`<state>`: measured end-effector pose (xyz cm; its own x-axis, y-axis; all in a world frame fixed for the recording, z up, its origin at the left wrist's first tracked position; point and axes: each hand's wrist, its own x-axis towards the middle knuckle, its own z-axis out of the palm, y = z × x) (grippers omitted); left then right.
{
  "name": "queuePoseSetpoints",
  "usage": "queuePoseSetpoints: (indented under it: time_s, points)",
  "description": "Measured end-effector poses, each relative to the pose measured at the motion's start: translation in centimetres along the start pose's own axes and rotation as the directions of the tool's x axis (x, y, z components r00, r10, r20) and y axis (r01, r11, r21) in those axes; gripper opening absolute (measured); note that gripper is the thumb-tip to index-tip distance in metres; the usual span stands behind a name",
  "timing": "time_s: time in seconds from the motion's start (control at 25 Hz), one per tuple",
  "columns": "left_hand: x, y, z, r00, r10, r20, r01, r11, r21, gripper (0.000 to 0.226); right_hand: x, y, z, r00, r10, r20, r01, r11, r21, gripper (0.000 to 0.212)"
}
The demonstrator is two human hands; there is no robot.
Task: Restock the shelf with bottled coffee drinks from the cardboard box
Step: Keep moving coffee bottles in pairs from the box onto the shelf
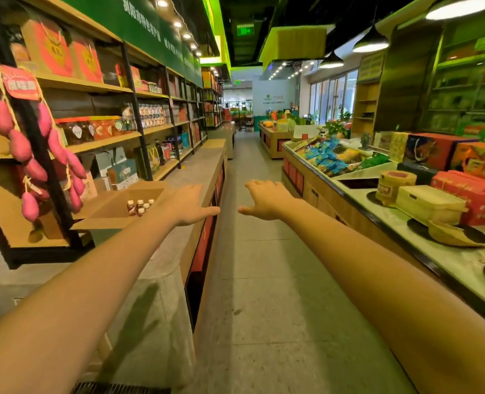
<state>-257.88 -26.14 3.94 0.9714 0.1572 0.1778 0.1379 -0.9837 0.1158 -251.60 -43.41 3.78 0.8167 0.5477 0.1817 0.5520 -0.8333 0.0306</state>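
An open cardboard box [113, 211] rests on the grey counter at the left, flaps spread. Several small coffee bottles [139, 206] with light caps stand in its far right corner. My left hand [188, 205] is stretched out flat just right of the box, palm down and holding nothing. My right hand [265, 199] reaches forward over the aisle, palm down with fingers spread, also holding nothing. The wooden shelf unit [104, 139] with jars and boxed goods runs along the left wall behind the box.
Pink sweet-potato decorations [22, 143] hang from the near shelf post at the left. The grey counter [204, 163] extends down the aisle. On the right, a display counter [423, 223] carries snack packs, red gift boxes and a wooden box. The tiled aisle [252, 251] runs between them.
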Motion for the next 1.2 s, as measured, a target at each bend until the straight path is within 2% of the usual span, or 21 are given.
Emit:
queuePoseSetpoints:
  time_s: [0.2,0.44,0.76,1.0,1.12,1.2]
  points:
    - [14.0,-4.0,3.8,0.997,-0.080,-0.020,0.080,0.997,-0.006,0.085,15.7,3.5,4.4,0.998,-0.062,0.004,0.062,0.998,0.006,0.072]
    - [28.4,-10.8,5.5,0.971,-0.229,-0.061,0.229,0.973,-0.009,0.082,36.4,4.4,8.4,0.959,-0.283,0.012,0.283,0.958,0.046,0.077]
    - [39.3,-25.8,9.0,0.869,-0.487,-0.086,0.490,0.872,0.013,0.081,56.4,-4.7,15.9,0.843,-0.538,0.006,0.530,0.832,0.162,0.075]
    - [47.0,-36.1,12.5,0.825,-0.552,-0.121,0.553,0.833,-0.031,0.075,69.6,-12.4,21.9,0.804,-0.595,-0.006,0.584,0.788,0.195,0.069]
    - [49.6,-39.1,14.4,0.808,-0.579,-0.105,0.571,0.815,-0.100,0.069,74.7,-15.0,24.2,0.777,-0.629,0.041,0.576,0.735,0.358,0.054]
    - [50.8,-41.0,16.6,0.769,-0.628,-0.114,0.617,0.778,-0.123,0.074,77.6,-16.5,26.4,0.727,-0.679,0.102,0.559,0.672,0.487,0.045]
